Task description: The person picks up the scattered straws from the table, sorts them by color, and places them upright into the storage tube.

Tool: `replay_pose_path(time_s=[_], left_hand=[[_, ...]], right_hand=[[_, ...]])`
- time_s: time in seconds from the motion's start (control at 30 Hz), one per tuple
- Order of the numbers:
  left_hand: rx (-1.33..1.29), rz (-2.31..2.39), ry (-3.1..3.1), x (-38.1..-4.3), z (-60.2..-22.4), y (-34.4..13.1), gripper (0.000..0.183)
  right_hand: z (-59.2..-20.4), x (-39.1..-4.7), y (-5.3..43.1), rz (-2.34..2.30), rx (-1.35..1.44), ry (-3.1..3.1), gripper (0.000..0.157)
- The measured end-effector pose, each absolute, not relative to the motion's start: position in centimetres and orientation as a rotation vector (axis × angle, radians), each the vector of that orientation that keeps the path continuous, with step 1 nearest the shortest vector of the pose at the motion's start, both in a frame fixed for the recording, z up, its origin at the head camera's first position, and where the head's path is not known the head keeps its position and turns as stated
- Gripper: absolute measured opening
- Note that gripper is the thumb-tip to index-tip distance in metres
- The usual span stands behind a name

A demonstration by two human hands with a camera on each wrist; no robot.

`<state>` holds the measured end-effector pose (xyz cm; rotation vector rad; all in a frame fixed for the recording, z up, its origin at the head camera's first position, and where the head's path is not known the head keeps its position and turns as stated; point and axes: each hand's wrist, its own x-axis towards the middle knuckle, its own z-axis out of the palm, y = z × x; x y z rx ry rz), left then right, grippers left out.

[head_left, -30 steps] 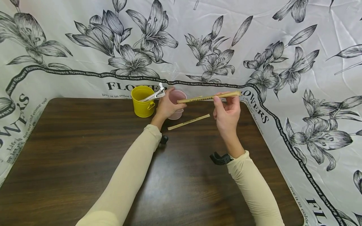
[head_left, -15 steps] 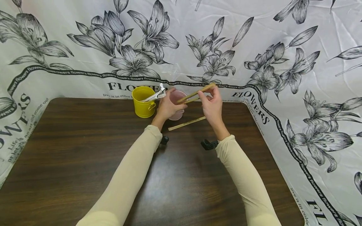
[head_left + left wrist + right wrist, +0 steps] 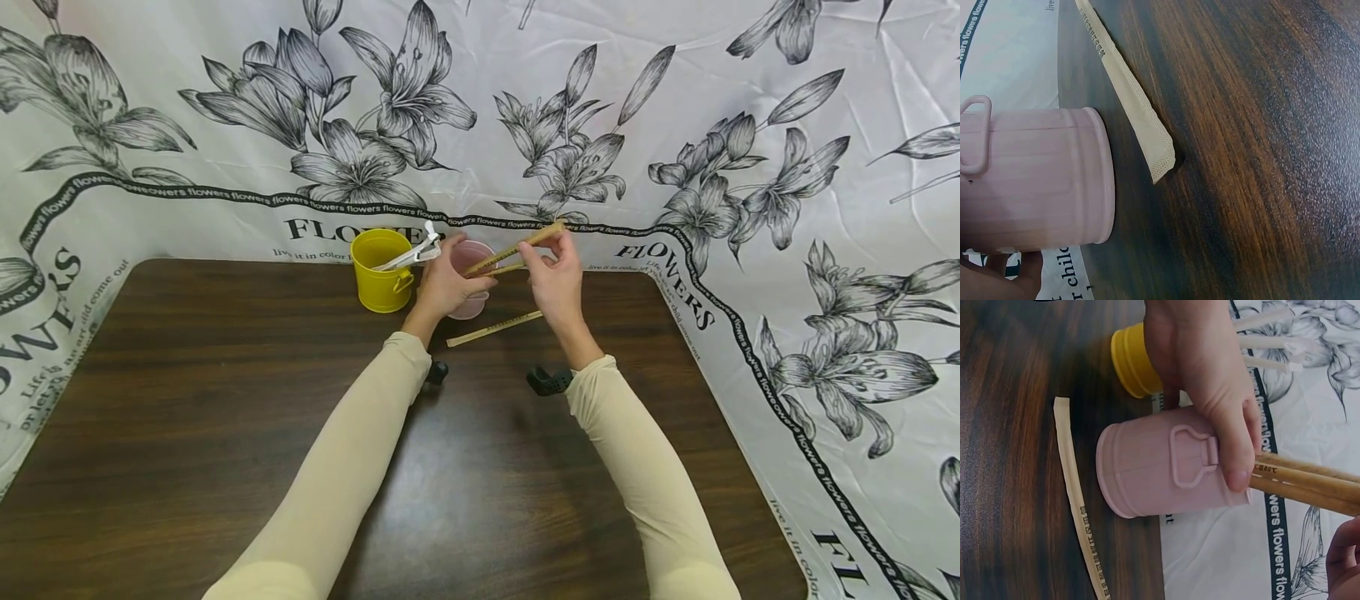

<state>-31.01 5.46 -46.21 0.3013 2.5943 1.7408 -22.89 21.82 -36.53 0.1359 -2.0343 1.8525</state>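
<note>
A small pink bucket [image 3: 468, 308] stands at the table's far side. My left hand [image 3: 442, 287] grips it near the rim, its thumb beside the small handle in the right wrist view. My right hand [image 3: 557, 287] pinches a slim, straw-like stick in a printed tan paper sleeve [image 3: 517, 247]. The stick slants down, its lower end at the bucket's mouth. A second such stick leans out of the bucket alongside it; in the right wrist view both sticks [image 3: 1310, 484] enter past the rim. Another paper-sleeved stick [image 3: 1138, 115] lies on the table before the bucket.
Left of the pink bucket, a yellow bucket [image 3: 380, 283] holds several white sticks [image 3: 414, 252]. Behind the dark wooden table [image 3: 262, 400] hangs a white flower-print cloth [image 3: 510, 50], which also runs along both sides.
My right hand has moved left with the stick, bringing its lower end to the pink bucket's mouth and tilting it more steeply. The left hand keeps its grip in place.
</note>
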Motion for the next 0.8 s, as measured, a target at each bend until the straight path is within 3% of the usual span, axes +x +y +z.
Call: replay_pose_path(time_s=[0.33, 0.53, 0.8], left_hand=[[0.290, 1.747, 2.587, -30.8, -46.0, 5.5, 0.100], [0.306, 1.757, 2.591, -30.8, -46.0, 5.5, 0.099], [0.303, 1.763, 2.578, -30.8, -46.0, 5.5, 0.096]], right_hand=[[-38.1, -22.4, 23.3, 1.929, 0.038, -1.988, 0.038], [-43.0, -22.1, 24.7, 1.865, -0.024, -2.040, 0.034], [-48.7, -20.7, 25.6, 1.458, 0.075, -2.646, 0.051]])
